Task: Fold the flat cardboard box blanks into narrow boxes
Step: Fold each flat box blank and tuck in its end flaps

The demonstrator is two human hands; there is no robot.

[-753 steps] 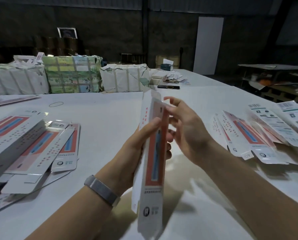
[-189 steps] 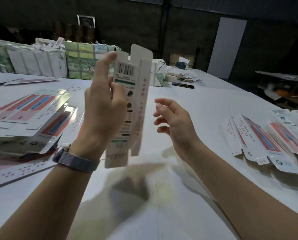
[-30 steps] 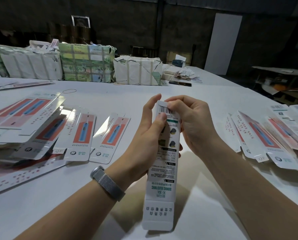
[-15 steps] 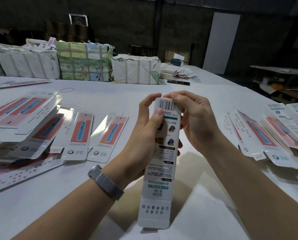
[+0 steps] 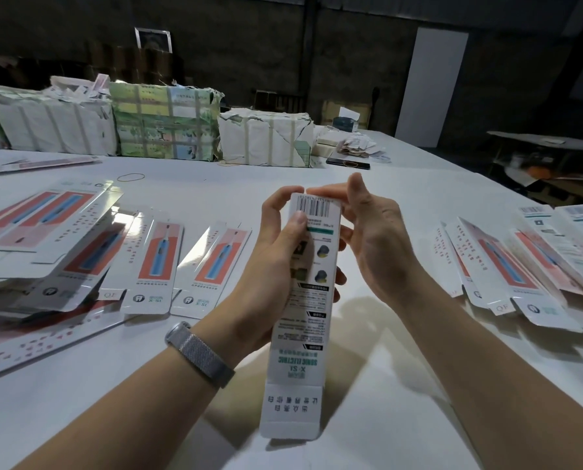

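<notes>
I hold a narrow white box upright over the table, barcode end up, its bottom flap hanging open. My left hand grips the box round its upper half, thumb on the barcode face. My right hand is beside the top end, fingers bent, with the fingertips touching the top edge. Two folded boxes lie flat left of my hands, next to a heap of flat blanks. More flat blanks are fanned out on the right.
The white table stretches ahead. Wrapped paper bundles line its far side, with a black phone and loose papers beside them. A rubber band lies on the table. A second table stands at the far right.
The box has risen slightly in my left hand. My right hand has loosened from the top end, its thumb lifted, only fingertips left on the top edge.
</notes>
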